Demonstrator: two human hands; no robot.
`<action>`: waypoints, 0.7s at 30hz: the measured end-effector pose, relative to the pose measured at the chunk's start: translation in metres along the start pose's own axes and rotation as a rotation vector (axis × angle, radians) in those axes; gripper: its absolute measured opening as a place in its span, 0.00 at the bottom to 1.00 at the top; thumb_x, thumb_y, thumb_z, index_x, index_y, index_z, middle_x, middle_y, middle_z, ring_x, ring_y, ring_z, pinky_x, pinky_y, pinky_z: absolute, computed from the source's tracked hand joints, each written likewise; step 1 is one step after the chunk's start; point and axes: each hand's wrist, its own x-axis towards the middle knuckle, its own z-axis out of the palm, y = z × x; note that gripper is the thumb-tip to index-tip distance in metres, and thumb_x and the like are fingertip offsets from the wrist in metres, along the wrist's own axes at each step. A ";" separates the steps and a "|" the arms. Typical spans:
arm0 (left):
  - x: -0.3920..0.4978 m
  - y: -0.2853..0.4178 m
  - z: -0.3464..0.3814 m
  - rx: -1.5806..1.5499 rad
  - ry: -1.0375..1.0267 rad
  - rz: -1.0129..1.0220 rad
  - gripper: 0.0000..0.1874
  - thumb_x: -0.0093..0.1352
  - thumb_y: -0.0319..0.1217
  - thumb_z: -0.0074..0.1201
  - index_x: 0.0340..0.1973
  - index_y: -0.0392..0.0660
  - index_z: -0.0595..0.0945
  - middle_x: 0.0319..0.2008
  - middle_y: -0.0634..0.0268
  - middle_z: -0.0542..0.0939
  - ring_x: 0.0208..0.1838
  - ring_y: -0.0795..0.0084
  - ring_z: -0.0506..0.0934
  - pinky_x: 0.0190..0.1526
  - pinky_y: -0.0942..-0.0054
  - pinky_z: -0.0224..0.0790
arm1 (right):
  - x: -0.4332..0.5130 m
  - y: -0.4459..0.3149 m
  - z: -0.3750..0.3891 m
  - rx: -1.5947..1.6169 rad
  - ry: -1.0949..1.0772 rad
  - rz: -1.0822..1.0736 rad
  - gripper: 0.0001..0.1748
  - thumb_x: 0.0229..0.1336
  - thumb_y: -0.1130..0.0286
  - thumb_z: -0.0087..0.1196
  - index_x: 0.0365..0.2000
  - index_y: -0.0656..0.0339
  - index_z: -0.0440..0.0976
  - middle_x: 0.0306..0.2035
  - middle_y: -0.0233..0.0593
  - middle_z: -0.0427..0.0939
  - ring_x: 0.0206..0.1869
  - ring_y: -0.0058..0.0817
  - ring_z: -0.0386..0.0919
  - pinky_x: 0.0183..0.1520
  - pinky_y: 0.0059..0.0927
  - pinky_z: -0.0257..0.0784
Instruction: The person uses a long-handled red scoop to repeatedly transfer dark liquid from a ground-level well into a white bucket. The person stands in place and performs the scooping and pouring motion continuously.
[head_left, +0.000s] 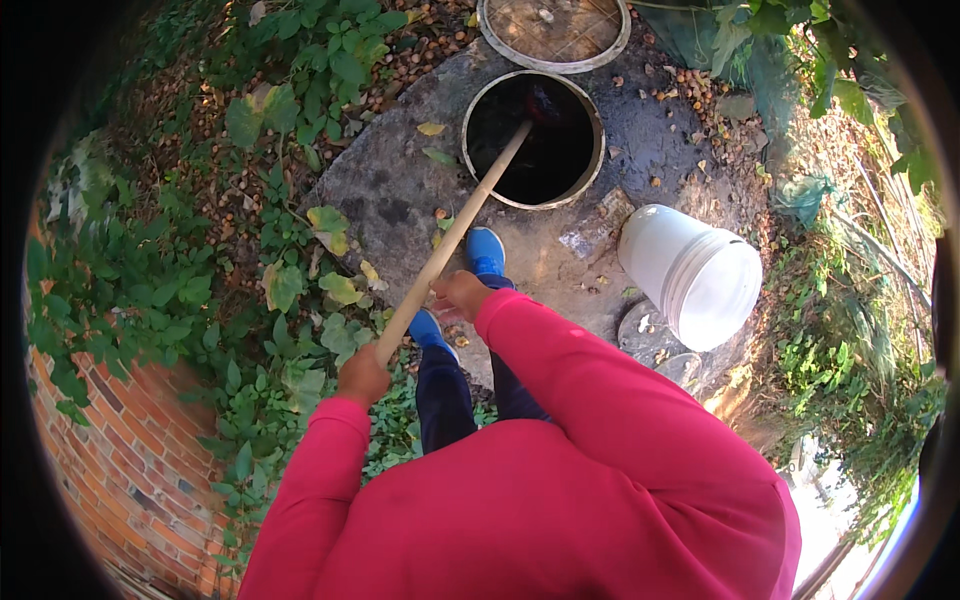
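A long wooden pole (450, 244) slants away from me, its far end inside a round, dark opening (531, 199) in a concrete slab. Something dark red (541, 103) shows at that far end, partly hidden in the shade of the hole. My left hand (364, 376) grips the near end of the pole. Farther up the shaft, my right hand (459, 295) is beside the pole with its fingers partly curled and loose; whether they touch the wood is hard to tell. A round cover (555, 37) lies just beyond the opening.
A white plastic bucket (664, 255) lies tilted on the right, near a flat stone (598, 223) and a round disc (643, 326). Leafy plants (172, 292) grow on the left above a brick wall (127, 465). Green netting (776, 97) hangs at the upper right. My blue shoes (486, 249) stand by the slab.
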 end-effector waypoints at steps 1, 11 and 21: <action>-0.008 -0.009 0.002 -0.002 -0.013 -0.006 0.15 0.56 0.31 0.55 0.37 0.39 0.73 0.33 0.46 0.79 0.38 0.46 0.77 0.40 0.53 0.68 | 0.000 0.003 -0.001 0.000 -0.008 -0.001 0.18 0.54 0.63 0.54 0.39 0.68 0.72 0.38 0.43 0.73 0.37 0.34 0.77 0.32 0.42 0.78; -0.141 -0.104 0.015 -0.083 -0.102 -0.075 0.17 0.55 0.32 0.57 0.36 0.39 0.72 0.30 0.47 0.78 0.35 0.45 0.76 0.37 0.53 0.68 | 0.015 0.036 0.050 0.273 0.069 -0.033 0.21 0.57 0.63 0.52 0.42 0.71 0.66 0.36 0.45 0.70 0.38 0.38 0.74 0.40 0.46 0.74; -0.292 -0.230 0.071 -0.108 -0.041 -0.139 0.20 0.58 0.43 0.55 0.35 0.40 0.72 0.27 0.48 0.78 0.32 0.45 0.76 0.34 0.51 0.68 | 0.011 0.070 0.091 0.493 0.179 0.014 0.15 0.55 0.73 0.52 0.43 0.63 0.65 0.32 0.43 0.71 0.28 0.37 0.74 0.31 0.42 0.76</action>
